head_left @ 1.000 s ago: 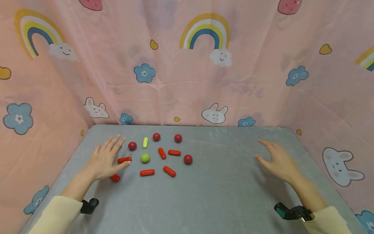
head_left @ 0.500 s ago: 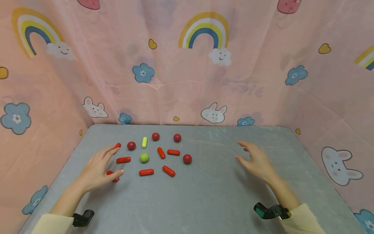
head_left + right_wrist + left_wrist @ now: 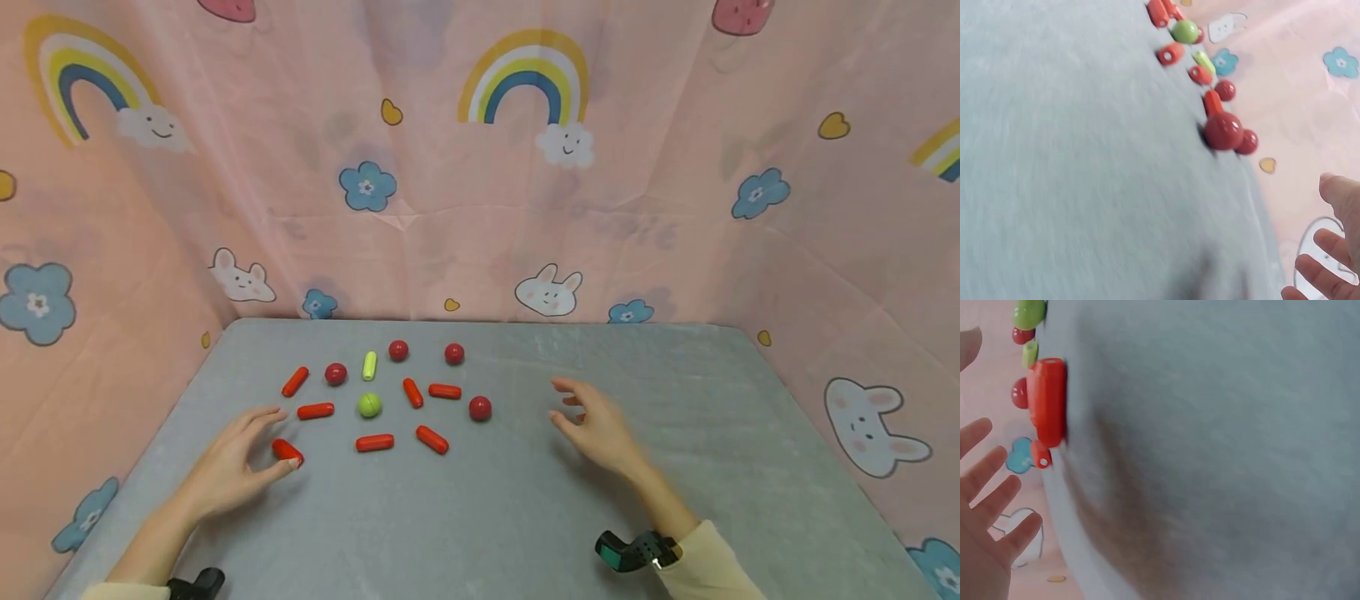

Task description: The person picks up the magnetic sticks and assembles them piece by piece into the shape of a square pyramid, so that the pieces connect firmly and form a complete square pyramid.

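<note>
Small toy pieces lie scattered on the grey table (image 3: pixel 525 500): several red capsules, several red balls, a green ball (image 3: pixel 370 405) and a green capsule (image 3: pixel 369 365). My left hand (image 3: pixel 268 440) hovers with fingers spread around a red capsule (image 3: pixel 287 451), thumb just beside it, holding nothing. That capsule (image 3: pixel 1047 400) looms ahead of the fingers (image 3: pixel 991 487) in the left wrist view. My right hand (image 3: pixel 558 402) is relaxed, empty, to the right of a red ball (image 3: pixel 480 407). This ball (image 3: pixel 1222 130) lies ahead of the fingertips (image 3: pixel 1325 275) in the right wrist view.
A pink cloth with rainbows, bunnies and flowers (image 3: pixel 525 208) walls in the table at the back and both sides. All the pieces sit in the table's left half. Bare grey surface stretches on the right and near me.
My left hand has drawn back toward me, uncovering a red capsule at the far left. My right hand has slid left toward the pieces. No piece has moved.
</note>
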Available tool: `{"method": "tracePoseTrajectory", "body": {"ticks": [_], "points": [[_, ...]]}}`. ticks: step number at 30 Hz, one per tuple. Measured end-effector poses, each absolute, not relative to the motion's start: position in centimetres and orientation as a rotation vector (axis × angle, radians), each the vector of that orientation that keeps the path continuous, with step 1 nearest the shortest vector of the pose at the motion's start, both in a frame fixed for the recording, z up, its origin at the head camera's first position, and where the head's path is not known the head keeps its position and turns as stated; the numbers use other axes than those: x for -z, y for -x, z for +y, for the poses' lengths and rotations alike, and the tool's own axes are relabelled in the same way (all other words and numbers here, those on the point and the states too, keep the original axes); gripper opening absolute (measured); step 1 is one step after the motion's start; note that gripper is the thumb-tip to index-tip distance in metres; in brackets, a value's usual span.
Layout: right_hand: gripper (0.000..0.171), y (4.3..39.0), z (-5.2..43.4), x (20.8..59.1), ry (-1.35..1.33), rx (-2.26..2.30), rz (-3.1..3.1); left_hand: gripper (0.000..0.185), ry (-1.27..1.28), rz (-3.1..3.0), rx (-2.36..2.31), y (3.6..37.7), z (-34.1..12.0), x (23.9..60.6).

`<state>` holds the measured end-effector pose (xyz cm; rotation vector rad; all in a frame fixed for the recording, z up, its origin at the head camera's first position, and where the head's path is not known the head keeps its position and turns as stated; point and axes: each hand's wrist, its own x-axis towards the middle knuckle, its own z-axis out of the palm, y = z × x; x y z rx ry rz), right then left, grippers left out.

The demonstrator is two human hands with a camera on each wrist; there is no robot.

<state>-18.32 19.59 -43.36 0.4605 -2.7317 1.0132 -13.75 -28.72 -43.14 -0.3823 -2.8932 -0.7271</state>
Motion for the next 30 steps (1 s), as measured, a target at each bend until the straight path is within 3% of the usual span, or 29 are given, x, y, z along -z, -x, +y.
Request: {"method": "tracePoseTrajectory", "body": {"ticks": [12,30], "points": [[0.046,18.3,14.5,45.3,-0.457,-1.123,-2.725,0.068,0.388,-2.883,0.824,13.4,-29.6,44.6],[0.045,19.5,11.1,45.8,-0.541,-1.061,-2.725,0.039,0.419,-2.936,0.849,14.3,-29.3,45.0]]}}
